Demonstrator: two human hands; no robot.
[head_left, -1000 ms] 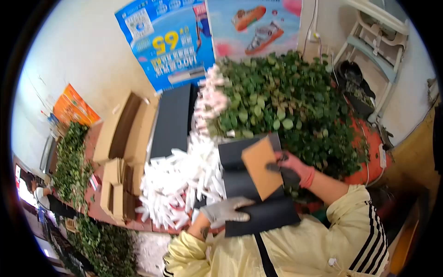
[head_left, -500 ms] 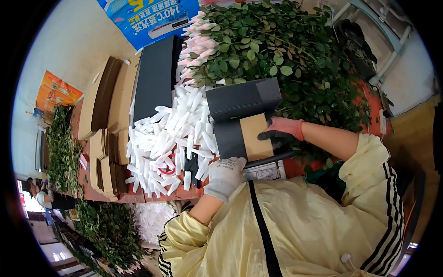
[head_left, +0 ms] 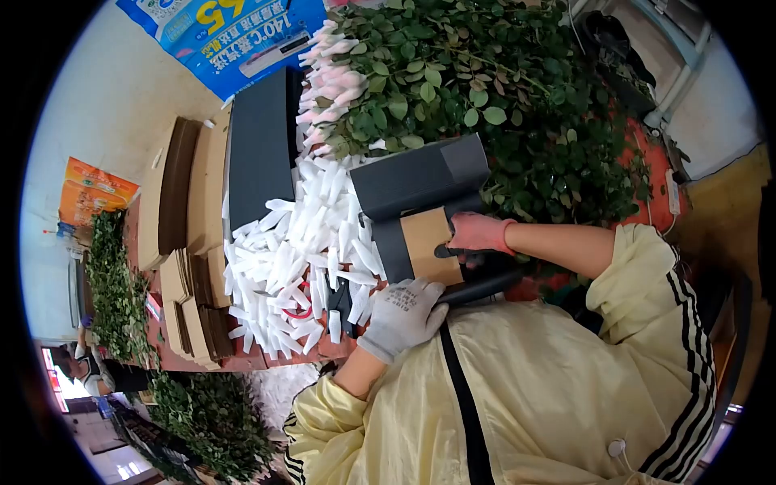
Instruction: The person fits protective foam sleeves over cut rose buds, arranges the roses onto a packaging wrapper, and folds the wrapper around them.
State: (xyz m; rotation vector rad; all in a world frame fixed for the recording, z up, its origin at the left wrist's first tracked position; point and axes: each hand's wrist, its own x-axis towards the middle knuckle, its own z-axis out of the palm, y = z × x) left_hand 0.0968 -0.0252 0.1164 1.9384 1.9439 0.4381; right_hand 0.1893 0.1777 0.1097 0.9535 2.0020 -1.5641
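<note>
A folded black sheet (head_left: 420, 174) lies in front of me, its far part raised and its near edge curled up. On its middle rests a tan cardboard piece (head_left: 425, 238). My right hand (head_left: 478, 236), in a pink and black glove, presses on the right end of the cardboard with its fingers curled. My left hand (head_left: 402, 314), in a white glove, is at the sheet's near left edge, fingers together; whether it pinches the edge is hard to see. White sleeves (head_left: 311, 234) are heaped to the left, beside black-handled scissors (head_left: 340, 303).
Leafy stems (head_left: 485, 89) with wrapped pink heads fill the back right. Black sheets (head_left: 263, 149) and cardboard stacks (head_left: 168, 194) stand at the left. A co-worker (head_left: 81, 368) is at the far left edge.
The cardboard has gone from being held up in my right hand to lying on the black sheet. The sheet's near part now curls up, and my left hand has shifted along its near edge.
</note>
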